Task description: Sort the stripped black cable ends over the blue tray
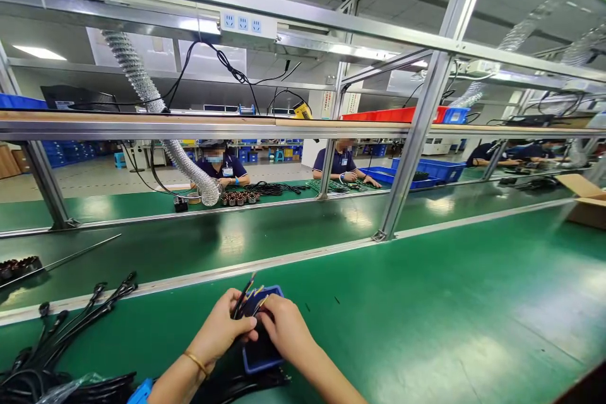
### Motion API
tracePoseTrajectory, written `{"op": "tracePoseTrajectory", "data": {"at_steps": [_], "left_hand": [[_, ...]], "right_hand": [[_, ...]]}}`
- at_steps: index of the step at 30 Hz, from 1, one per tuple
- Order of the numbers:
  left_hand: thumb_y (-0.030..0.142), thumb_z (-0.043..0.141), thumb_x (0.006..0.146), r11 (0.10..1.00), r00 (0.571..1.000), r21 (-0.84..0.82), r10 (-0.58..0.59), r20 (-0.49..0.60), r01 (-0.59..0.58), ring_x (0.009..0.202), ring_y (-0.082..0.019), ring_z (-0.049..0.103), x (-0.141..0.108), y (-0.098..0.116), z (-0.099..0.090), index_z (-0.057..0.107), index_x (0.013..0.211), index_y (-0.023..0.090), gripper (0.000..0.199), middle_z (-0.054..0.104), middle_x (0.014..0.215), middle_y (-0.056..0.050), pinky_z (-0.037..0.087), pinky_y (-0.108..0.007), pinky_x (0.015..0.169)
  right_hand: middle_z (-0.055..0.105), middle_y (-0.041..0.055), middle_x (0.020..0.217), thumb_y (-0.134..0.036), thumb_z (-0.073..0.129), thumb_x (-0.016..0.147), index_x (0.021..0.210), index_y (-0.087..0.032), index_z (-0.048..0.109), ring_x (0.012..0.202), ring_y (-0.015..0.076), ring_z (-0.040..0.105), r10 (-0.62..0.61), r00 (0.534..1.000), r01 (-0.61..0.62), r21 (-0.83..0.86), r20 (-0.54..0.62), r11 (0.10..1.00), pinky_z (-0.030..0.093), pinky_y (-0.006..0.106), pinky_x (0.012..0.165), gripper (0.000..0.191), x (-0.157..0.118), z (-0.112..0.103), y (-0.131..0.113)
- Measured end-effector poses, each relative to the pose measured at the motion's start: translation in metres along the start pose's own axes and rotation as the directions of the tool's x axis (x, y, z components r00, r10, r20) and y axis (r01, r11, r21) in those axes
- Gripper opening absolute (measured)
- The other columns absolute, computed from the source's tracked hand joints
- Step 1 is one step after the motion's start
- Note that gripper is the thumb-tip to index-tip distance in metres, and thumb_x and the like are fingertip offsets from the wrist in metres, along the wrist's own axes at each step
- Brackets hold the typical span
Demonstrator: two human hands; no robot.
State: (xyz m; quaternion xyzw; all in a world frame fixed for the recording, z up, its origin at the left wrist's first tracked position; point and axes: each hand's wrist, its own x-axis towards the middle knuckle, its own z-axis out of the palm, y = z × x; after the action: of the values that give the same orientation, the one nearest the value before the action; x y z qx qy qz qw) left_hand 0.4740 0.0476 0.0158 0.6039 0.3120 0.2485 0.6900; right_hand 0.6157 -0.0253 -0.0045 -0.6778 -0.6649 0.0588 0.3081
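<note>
Several black cables with stripped yellow and blue wire ends [254, 290] stick up between my two hands. My left hand [225, 322] is closed around these cables, thumb pressed along them. The fingers of my right hand [283, 322] pinch at one of the wire ends; the exact grip is partly hidden. Beneath both hands stands a small blue bin [265, 365] with a dark inside. More black cables [246, 384] lie on the green bench in front of the bin, partly under my left wrist.
Bundles of black cables with plugs [71, 334] lie at the left. A metal frame post [409, 151] rises behind the bench, and a cardboard box [587, 199] stands far right. Small dark scraps [337, 300] lie right of the bin. Across the frame, co-workers [225, 167] sit at another bench.
</note>
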Motion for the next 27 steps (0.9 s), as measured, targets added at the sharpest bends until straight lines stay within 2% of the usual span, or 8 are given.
{"op": "tracePoseTrajectory", "data": {"at_steps": [4,7,10,11,13,16,21,27], "left_hand": [[0.058,0.080,0.057,0.998,0.998,0.040,0.054,-0.026,-0.053,0.041,-0.010,0.056,-0.002,-0.002,0.004,0.059,0.083,0.014,0.056,0.060,0.059,0.003,0.040,-0.021,0.044],[0.067,0.074,0.059,0.993,0.993,0.071,0.101,-0.059,-0.096,0.039,-0.007,0.045,-0.007,-0.005,0.004,0.060,0.081,0.013,0.060,0.052,0.048,0.007,0.034,-0.021,0.046],[0.072,0.066,0.065,0.991,0.996,0.127,0.051,-0.074,-0.041,0.036,-0.005,0.028,-0.012,-0.006,0.004,0.060,0.079,0.012,0.061,0.039,0.035,0.011,0.024,-0.021,0.047],[0.072,0.065,0.066,0.992,0.996,0.126,0.031,-0.080,-0.021,0.036,-0.005,0.028,-0.013,-0.006,0.004,0.059,0.077,0.012,0.061,0.039,0.035,0.011,0.024,-0.022,0.047],[0.070,0.066,0.065,0.996,0.997,0.085,-0.003,-0.077,0.010,0.041,-0.007,0.036,-0.014,-0.005,0.005,0.059,0.078,0.012,0.059,0.049,0.041,0.006,0.029,-0.022,0.050],[0.066,0.068,0.064,0.999,0.996,0.023,-0.039,-0.075,0.041,0.049,-0.011,0.047,-0.015,-0.006,0.008,0.058,0.083,0.013,0.057,0.059,0.054,0.000,0.036,-0.023,0.053],[0.058,0.060,0.073,0.996,0.996,0.087,-0.026,-0.085,0.033,0.042,-0.009,0.034,-0.016,-0.009,0.011,0.059,0.084,0.013,0.047,0.042,0.044,0.008,0.026,-0.022,0.045],[0.053,0.058,0.076,0.995,0.995,0.100,-0.018,-0.101,0.028,0.044,-0.009,0.031,-0.019,-0.006,0.011,0.060,0.088,0.012,0.042,0.039,0.047,0.009,0.026,-0.022,0.046]], "right_hand": [[0.071,0.0025,0.091,-0.008,0.048,0.087,0.093,-0.022,0.069,0.086,0.0163,0.065,-0.004,0.997,0.012,0.108,-0.080,0.994,0.046,0.023,0.077,0.025,-0.002,-0.001,-0.002],[0.069,0.0035,0.089,-0.012,0.050,0.087,0.088,-0.021,0.069,0.086,0.0188,0.063,-0.019,0.989,0.047,0.194,-0.146,0.980,0.046,0.027,0.077,0.022,-0.004,-0.002,-0.002],[0.070,0.0048,0.083,-0.020,0.053,0.087,0.083,-0.020,0.070,0.079,0.0205,0.063,0.079,0.983,-0.015,0.354,-0.165,0.935,0.046,0.029,0.073,0.018,-0.003,-0.006,0.001],[0.070,0.0050,0.080,-0.025,0.054,0.087,0.082,-0.019,0.070,0.074,0.0200,0.062,0.136,0.980,-0.059,0.432,-0.149,0.900,0.046,0.029,0.069,0.018,-0.002,-0.008,0.002],[0.069,0.0052,0.075,-0.036,0.058,0.086,0.083,-0.017,0.069,0.067,0.0189,0.061,0.232,0.967,-0.128,0.587,-0.106,0.799,0.045,0.027,0.061,0.022,-0.002,-0.012,0.003],[0.068,0.0052,0.074,-0.046,0.061,0.084,0.083,-0.016,0.068,0.066,0.0186,0.061,0.284,0.955,-0.138,0.720,-0.086,0.680,0.045,0.024,0.056,0.031,-0.005,-0.014,0.000],[0.071,0.0056,0.077,-0.046,0.065,0.082,0.084,-0.016,0.070,0.067,0.0182,0.063,0.277,0.955,-0.117,0.723,-0.106,0.681,0.050,0.024,0.061,0.031,-0.011,-0.015,-0.007],[0.071,0.0052,0.077,-0.045,0.064,0.083,0.081,-0.018,0.071,0.069,0.0189,0.064,0.260,0.958,-0.109,0.693,-0.117,0.713,0.051,0.024,0.064,0.028,-0.012,-0.020,-0.009]]}}
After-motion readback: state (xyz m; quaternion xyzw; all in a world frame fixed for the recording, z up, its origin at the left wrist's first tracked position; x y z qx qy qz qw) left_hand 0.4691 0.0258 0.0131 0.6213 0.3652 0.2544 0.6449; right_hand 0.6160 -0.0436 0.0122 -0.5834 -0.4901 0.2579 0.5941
